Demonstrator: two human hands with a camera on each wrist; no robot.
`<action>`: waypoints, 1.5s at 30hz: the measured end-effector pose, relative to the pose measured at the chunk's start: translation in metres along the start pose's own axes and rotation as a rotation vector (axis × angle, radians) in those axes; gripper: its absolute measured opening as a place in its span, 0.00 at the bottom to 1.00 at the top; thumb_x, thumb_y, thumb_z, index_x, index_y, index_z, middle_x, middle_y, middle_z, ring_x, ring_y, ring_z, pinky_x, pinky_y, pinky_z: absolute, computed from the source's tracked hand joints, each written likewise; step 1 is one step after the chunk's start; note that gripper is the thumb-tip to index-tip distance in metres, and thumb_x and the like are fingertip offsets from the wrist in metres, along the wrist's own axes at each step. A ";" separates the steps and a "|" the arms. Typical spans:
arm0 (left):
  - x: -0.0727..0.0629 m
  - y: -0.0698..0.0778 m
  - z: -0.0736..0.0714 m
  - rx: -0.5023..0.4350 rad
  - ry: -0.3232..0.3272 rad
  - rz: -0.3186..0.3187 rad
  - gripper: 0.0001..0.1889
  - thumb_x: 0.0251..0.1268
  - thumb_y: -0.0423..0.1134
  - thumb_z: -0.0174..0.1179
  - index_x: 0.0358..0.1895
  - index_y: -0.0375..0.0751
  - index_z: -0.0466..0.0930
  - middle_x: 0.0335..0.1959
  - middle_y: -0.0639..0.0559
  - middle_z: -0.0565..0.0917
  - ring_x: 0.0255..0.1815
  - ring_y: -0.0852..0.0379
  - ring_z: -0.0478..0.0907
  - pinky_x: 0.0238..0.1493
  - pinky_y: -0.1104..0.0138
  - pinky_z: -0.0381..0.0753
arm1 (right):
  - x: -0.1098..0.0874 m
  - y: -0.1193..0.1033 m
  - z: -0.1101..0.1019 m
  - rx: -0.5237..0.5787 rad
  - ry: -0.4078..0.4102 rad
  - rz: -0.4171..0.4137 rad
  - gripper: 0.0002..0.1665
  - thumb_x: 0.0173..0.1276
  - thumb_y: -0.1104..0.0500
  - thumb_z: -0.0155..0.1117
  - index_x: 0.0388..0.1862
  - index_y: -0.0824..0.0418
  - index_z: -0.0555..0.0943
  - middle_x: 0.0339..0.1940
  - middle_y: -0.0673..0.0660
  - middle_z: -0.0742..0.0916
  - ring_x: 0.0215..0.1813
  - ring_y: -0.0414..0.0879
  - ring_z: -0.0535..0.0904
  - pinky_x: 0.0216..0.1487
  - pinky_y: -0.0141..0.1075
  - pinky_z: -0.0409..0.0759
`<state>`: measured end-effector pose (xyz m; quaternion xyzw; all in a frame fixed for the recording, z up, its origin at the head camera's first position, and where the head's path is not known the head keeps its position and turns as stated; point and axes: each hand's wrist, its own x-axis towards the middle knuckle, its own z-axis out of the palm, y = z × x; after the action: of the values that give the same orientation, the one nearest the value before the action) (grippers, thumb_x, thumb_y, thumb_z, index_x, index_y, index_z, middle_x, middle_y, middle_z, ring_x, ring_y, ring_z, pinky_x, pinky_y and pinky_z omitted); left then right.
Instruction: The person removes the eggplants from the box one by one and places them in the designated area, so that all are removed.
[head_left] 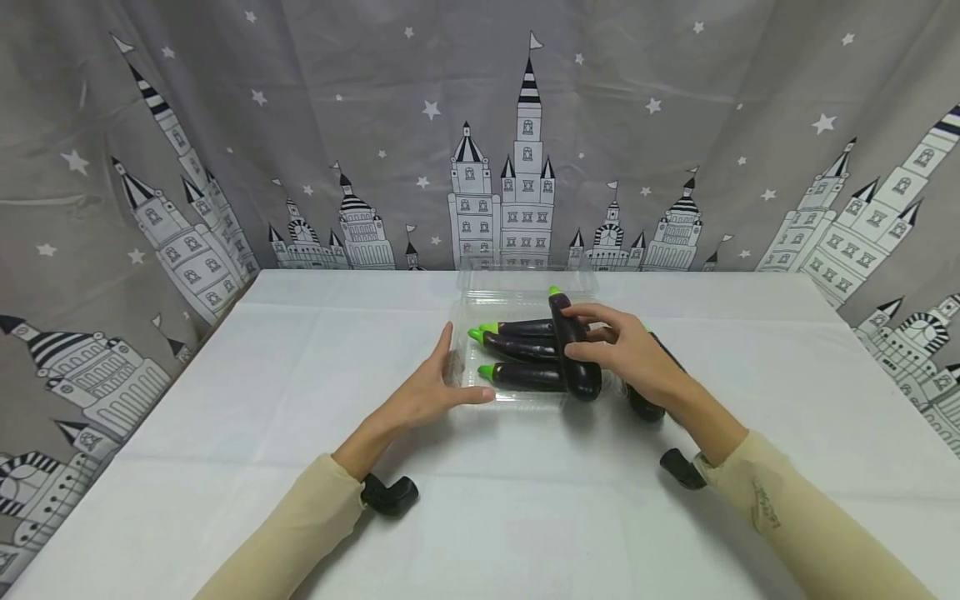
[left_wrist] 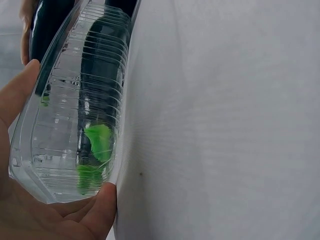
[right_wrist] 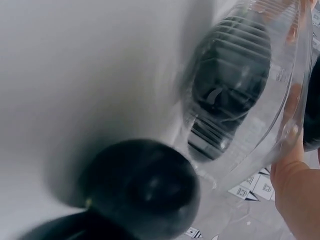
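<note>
A clear plastic container (head_left: 517, 398) holds three dark purple eggplants with green tops, the front one (head_left: 525, 377) nearest me. My left hand (head_left: 420, 392) is at the container's left front corner, index finger and thumb stretched out. In the left wrist view, the thumb (left_wrist: 25, 90) lies at the rim and other fingers touch the lower end. Over the container's right part, my right hand (head_left: 630, 346) grips another eggplant (head_left: 581, 375) between thumb and fingers. That one lies crosswise over the others in the head view, green top pointing away from me.
The container's clear lid (head_left: 525, 279) stands open at the back, near the curtain (head_left: 405, 150). More eggplants (head_left: 645, 407) lie on the white table (head_left: 337, 333) to the right, partly hidden by my right hand. Black wrist devices (head_left: 390, 496) poke out by both sleeves.
</note>
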<state>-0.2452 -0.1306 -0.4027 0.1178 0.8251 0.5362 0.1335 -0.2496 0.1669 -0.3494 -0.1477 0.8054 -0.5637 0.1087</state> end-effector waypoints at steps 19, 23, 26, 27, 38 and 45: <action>-0.001 0.000 -0.001 0.041 0.014 -0.026 0.67 0.51 0.53 0.75 0.80 0.47 0.26 0.80 0.40 0.41 0.79 0.45 0.37 0.74 0.46 0.40 | -0.035 0.021 -0.041 -0.067 0.045 -0.021 0.32 0.71 0.54 0.63 0.72 0.57 0.68 0.67 0.64 0.72 0.63 0.58 0.73 0.54 0.41 0.76; -0.001 0.000 -0.001 0.037 0.013 -0.030 0.67 0.51 0.53 0.75 0.80 0.47 0.26 0.80 0.40 0.41 0.79 0.45 0.38 0.74 0.45 0.41 | -0.044 0.022 -0.050 -0.092 0.064 -0.017 0.32 0.72 0.54 0.63 0.72 0.57 0.68 0.68 0.64 0.71 0.63 0.57 0.72 0.52 0.37 0.76; 0.000 0.000 0.000 0.030 0.010 -0.028 0.67 0.51 0.53 0.75 0.80 0.48 0.26 0.80 0.41 0.41 0.79 0.46 0.37 0.74 0.45 0.40 | -0.048 0.025 -0.057 -0.102 0.081 -0.020 0.32 0.72 0.54 0.63 0.72 0.58 0.68 0.67 0.63 0.71 0.61 0.52 0.74 0.50 0.35 0.78; 0.000 0.000 0.000 0.027 0.009 -0.026 0.67 0.51 0.53 0.75 0.80 0.47 0.26 0.80 0.40 0.41 0.79 0.45 0.37 0.73 0.45 0.40 | -0.049 0.026 -0.059 -0.098 0.085 -0.020 0.31 0.72 0.54 0.62 0.72 0.58 0.68 0.67 0.64 0.72 0.59 0.50 0.76 0.49 0.35 0.79; 0.000 0.000 0.000 0.032 0.005 -0.015 0.68 0.51 0.53 0.75 0.79 0.46 0.25 0.79 0.36 0.46 0.79 0.43 0.39 0.73 0.45 0.40 | -0.058 0.037 -0.086 -0.165 0.133 0.007 0.31 0.74 0.53 0.60 0.72 0.59 0.67 0.67 0.66 0.71 0.63 0.55 0.72 0.50 0.33 0.76; 0.000 0.000 0.001 0.042 0.006 -0.019 0.67 0.52 0.53 0.75 0.80 0.47 0.25 0.79 0.37 0.44 0.79 0.44 0.38 0.74 0.45 0.40 | -0.060 0.048 -0.102 -0.197 0.153 0.048 0.33 0.74 0.53 0.60 0.73 0.62 0.66 0.68 0.68 0.70 0.58 0.45 0.74 0.52 0.39 0.73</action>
<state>-0.2449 -0.1297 -0.4028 0.1113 0.8377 0.5177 0.1337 -0.2339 0.2929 -0.3593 -0.0947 0.8661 -0.4888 0.0453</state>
